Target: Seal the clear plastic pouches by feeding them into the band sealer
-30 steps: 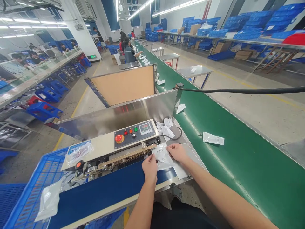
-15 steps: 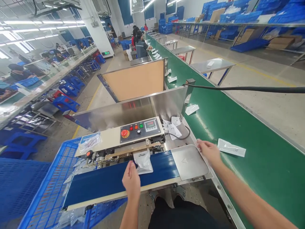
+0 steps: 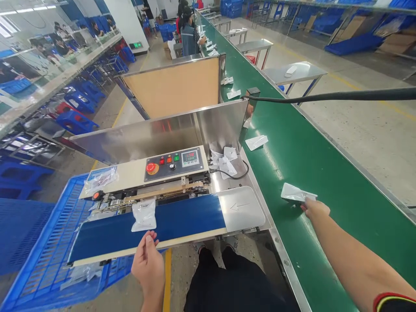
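Note:
My right hand (image 3: 316,211) pinches the right end of a white pouch (image 3: 294,193) over the green conveyor belt (image 3: 312,160). My left hand (image 3: 148,255), its fingers curled with no item visible in them, is at the front edge of the sealing machine's blue belt (image 3: 188,218). Just beyond its fingertips, another white pouch (image 3: 144,216) lies on that blue belt, its upper edge at the machine's sealing strip. A metal plate (image 3: 242,209) with an arrow adjoins the belt's right end.
Several white pouches (image 3: 227,164) are piled behind the metal plate. A blue basket (image 3: 53,229) stands under the machine's left end. A black cable (image 3: 341,95) crosses above the green belt. Metal panels rise behind the machine, and people sit farther back.
My right hand has reached right and taken hold of the pouch on the green belt. The pouch on the blue belt has moved left, and my left hand has drawn back from it.

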Available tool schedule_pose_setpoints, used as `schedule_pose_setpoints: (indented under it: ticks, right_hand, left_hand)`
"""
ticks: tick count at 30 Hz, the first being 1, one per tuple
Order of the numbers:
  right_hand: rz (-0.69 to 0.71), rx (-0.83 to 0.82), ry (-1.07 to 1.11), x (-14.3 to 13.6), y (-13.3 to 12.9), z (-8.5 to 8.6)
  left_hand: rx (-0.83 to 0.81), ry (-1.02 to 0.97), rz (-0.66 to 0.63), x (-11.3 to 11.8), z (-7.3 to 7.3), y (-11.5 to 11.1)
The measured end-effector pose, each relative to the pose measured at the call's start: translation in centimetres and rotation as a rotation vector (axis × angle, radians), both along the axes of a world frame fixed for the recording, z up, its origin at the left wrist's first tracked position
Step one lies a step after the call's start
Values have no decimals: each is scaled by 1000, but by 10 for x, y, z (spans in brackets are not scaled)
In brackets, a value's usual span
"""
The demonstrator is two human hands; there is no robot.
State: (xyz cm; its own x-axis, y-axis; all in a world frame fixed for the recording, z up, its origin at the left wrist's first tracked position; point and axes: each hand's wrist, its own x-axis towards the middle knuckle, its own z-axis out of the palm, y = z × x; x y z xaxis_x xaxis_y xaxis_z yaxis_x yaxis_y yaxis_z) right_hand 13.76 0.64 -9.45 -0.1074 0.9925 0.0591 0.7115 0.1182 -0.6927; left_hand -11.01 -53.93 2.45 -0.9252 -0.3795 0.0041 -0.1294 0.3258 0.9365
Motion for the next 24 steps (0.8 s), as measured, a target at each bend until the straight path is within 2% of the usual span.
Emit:
schedule_pose_setpoints:
  ticks: [3,5,7,10,13,15,16,18,21,24]
  right_hand:
    - [-97,-62,-54,-10,-4,7]
    - [-21,-51,-25,-18,-18,26]
    - [167,14,48,-27,-44,57]
    - [456,113,132,-48,-101,111]
    - [749,52,192,-73,-165,156]
    - [948,-51,241,-89,-201,172]
    - [1008,-102,267,-95,-216,175]
    - [1009,-198,320,-103,-239,173]
    - [856,-324,413,-108,-258,154]
    - [717,-458,535,-109,-265,131]
  left_hand:
    - [9,3,-103,3,3,20]
    - [9,2,-207,6,5,35]
    - [18,-2,-341,10,7,53]
    - [16,17,-607,16,14,87]
    - [-27,94,-863,20,25,121]
    - [-10,114,-986,24,29,137]
    - [17,99,-1032,25,30,141]
    - [90,24,-1087,30,26,143]
    - [218,-110,-1109,36,14,138]
    - [299,-149,-1069,39,1,135]
